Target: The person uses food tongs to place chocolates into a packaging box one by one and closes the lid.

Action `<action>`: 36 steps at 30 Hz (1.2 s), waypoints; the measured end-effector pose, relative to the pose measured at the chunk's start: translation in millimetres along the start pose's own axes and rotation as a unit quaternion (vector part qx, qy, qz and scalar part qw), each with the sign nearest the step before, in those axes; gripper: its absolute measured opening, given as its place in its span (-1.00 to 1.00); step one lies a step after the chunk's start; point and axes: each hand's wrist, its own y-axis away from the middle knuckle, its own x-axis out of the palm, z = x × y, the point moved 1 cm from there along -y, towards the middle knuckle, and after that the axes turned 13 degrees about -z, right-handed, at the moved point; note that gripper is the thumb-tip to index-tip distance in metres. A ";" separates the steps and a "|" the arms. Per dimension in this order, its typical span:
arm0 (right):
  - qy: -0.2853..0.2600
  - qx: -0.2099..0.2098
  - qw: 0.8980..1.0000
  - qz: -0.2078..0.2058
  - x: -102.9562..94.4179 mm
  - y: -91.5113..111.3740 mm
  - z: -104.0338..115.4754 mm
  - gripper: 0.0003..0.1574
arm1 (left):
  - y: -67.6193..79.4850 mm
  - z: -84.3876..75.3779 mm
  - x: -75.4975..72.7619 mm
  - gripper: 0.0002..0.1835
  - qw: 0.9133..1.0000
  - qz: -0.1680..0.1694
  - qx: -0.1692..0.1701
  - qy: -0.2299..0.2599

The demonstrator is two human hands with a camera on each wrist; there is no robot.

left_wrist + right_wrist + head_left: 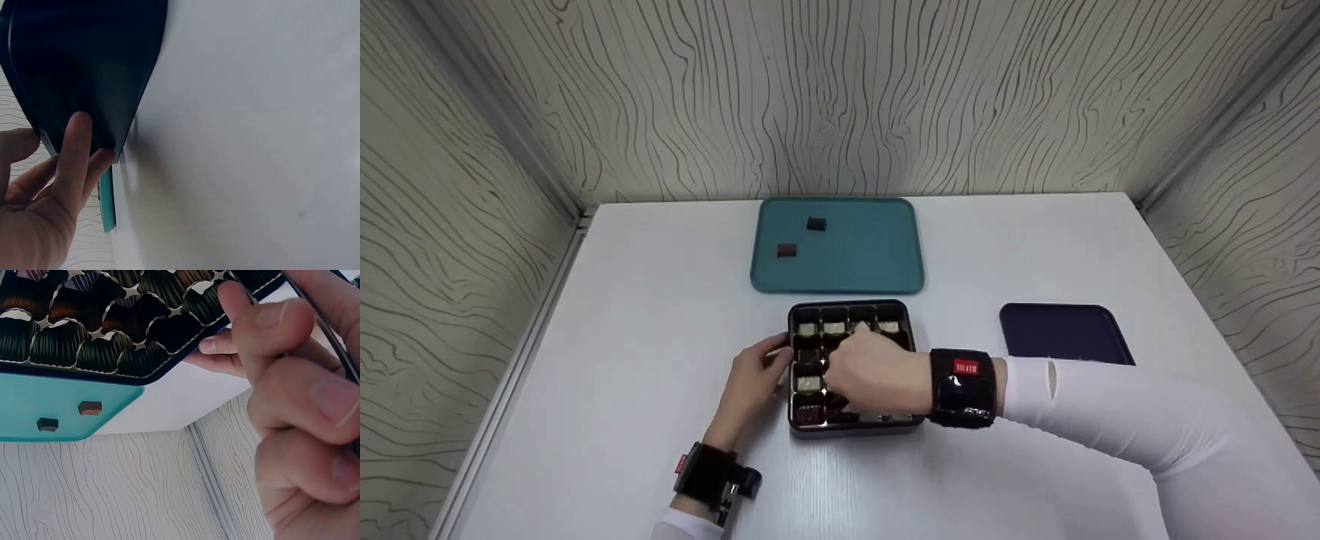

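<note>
A dark square tin (855, 432) with a divided insert stands mid-table, several small chocolates (810, 384) sitting in its compartments. My right hand (877, 371) is over the tin, hiding part of the insert. In the right wrist view it grips dark metal tweezers (327, 325) between thumb and curled fingers; the tips are out of sight. My left hand (757, 375) touches the tin's left side. Its fingers (75, 152) lie fairly straight against the dark wall in the left wrist view, with the thumb near the rim.
Behind the tin lies a teal tray (870, 247) bearing a dark brown piece (816, 223) and a lighter brown piece (787, 250). A dark blue tray (1061, 330) is at the right, partly covered by my right sleeve. Patterned panels (840, 97) enclose the white table.
</note>
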 end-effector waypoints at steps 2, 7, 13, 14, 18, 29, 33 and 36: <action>0.002 -0.002 1.000 0.003 0.8 -0.6 0.2 -0.69 | -0.2 0.2 0.1 -0.55 1.000 0.001 -0.002 0.000; 0.006 -0.008 1.000 -0.004 -1.6 0.3 -0.9 -0.65 | -1.2 1.1 0.7 -0.56 1.000 -0.001 0.001 -0.004; 0.010 -0.007 1.000 -0.018 -11.4 11.3 -15.0 -0.43 | -1.3 0.6 0.7 -0.55 1.000 0.000 0.007 -0.009; 0.004 -0.004 1.000 -0.021 -13.5 14.7 -19.5 -0.38 | -1.2 0.4 0.7 -0.55 1.000 0.002 0.005 -0.007; -0.056 0.032 0.997 -0.034 -20.3 30.0 -40.9 -0.20 | -0.4 -0.4 0.8 -0.53 1.000 0.007 -0.006 0.003; -0.160 0.164 0.971 -0.072 -14.2 36.7 -102.5 -0.37 | 0.1 0.4 -2.2 -0.53 1.000 0.001 -0.019 0.007; -0.159 0.195 0.963 -0.095 1.9 18.6 -122.5 -0.27 | 1.3 0.6 -2.2 -0.52 1.000 0.001 -0.018 0.010; -0.146 0.218 0.959 -0.105 17.6 4.5 -137.7 -0.29 | 0.7 -0.5 0.7 -0.52 1.000 0.003 -0.005 0.008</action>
